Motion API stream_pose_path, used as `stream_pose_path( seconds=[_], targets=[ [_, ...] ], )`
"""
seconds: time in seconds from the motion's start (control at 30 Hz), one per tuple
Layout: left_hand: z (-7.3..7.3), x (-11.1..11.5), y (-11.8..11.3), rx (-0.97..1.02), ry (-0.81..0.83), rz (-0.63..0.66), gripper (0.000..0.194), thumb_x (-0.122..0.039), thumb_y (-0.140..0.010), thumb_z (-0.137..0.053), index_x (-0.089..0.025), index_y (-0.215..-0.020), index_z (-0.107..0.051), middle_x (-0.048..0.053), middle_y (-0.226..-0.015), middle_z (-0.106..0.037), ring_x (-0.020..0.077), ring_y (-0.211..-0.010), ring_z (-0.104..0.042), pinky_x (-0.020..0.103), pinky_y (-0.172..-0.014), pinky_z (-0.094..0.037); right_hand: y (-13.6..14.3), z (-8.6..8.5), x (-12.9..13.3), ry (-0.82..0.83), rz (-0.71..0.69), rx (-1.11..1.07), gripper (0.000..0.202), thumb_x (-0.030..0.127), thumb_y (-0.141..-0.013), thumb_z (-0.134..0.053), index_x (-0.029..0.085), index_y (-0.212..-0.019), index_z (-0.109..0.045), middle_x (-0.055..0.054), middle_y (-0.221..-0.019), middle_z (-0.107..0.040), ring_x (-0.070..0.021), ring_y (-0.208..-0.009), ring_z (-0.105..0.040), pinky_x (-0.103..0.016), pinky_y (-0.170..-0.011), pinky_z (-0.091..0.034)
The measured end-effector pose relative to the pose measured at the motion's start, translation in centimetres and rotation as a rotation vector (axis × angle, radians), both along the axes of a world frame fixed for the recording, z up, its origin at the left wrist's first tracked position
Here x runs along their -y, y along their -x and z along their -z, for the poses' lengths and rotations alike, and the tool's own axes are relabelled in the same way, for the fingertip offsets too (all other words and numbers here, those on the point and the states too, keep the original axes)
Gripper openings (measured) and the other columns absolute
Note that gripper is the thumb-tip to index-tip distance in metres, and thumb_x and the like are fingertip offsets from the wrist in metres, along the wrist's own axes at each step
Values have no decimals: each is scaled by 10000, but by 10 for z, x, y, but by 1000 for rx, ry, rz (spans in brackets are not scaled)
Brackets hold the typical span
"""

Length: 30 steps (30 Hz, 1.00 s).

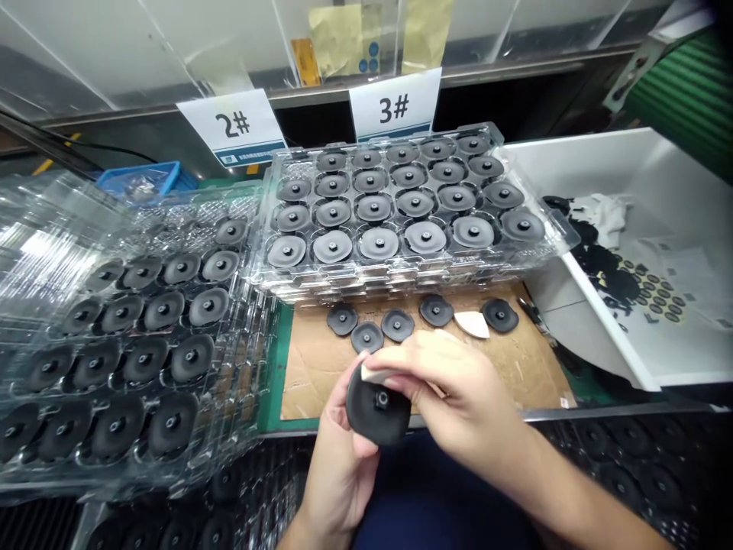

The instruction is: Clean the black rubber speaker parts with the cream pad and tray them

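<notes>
My left hand (343, 451) grips a round black part (375, 420) by its edge, its face with the small central stud turned up. In my right hand (452, 382) a small white piece (373, 374) is pinched between thumb and fingers, against the upper face of that part. Several similar black discs, among them one at the left (342, 319) and one at the right (500, 315), lie on a cardboard sheet (314, 382) beyond my hands. A white wedge-shaped piece (473, 325) rests between two of them.
Stacked clear trays (343, 267) of black discs stand behind the cardboard, with more trays (223, 344) at the left. A white bin (607, 313) with black scraps is at the right. Signs 2# (232, 126) and 3# (395, 107) hang behind; a blue basket (172, 179) sits back left.
</notes>
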<state>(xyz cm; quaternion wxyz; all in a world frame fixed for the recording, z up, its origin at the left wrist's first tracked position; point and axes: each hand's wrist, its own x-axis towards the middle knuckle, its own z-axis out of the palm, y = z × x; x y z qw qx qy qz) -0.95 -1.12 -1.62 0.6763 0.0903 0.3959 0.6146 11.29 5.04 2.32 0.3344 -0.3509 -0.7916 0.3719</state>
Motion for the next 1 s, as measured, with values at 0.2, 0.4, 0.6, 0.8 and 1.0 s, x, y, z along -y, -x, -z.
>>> stream_pose_path(
  seconds=[0.2,0.4,0.6,0.8,1.0],
  targets=[
    [-2,-7,-2,3,-16,58,610,-330,-513,-791,-305,-1094,-608,22,-1167,-634,200,-1095,-553,220,-907,-440,-21,7,6,88,81,-98,250,103,-850,-503,223,-1042,-609,-9,-913,-650,-127,-829,-590,-251,-735,-479],
    [-6,-17,-15,-31,45,46,553,-247,-623,-744,-299,-1145,-570,18,-1180,-626,179,-1062,-575,201,-863,-462,-33,-9,4,-52,204,-101,326,83,-821,-530,245,-1100,-584,-12,-984,-644,-149,-862,-578,-278,-758,-463],
    [4,-19,-5,-20,86,-4,559,-353,-654,-706,-263,-1181,-545,61,-1241,-579,254,-1142,-520,303,-934,-444,-49,28,0,240,-19,66,181,192,-866,-493,234,-929,-656,-1,-781,-662,-131,-709,-603,-252,-648,-484],
    [16,-29,-4,81,159,-63,441,-334,-824,-520,-229,-1250,-479,91,-1274,-553,232,-1157,-513,361,-1042,-339,-96,108,14,366,247,235,248,288,-885,-439,179,-962,-647,-63,-953,-690,-195,-863,-655,-305,-717,-548],
    [11,-36,-21,151,215,-1,503,-303,-848,-489,-209,-1328,-369,108,-1256,-567,226,-1157,-514,351,-1054,-327,-96,138,21,261,373,324,301,270,-877,-434,193,-1129,-579,-94,-1048,-613,-228,-956,-578,-410,-819,-493]
  ],
)
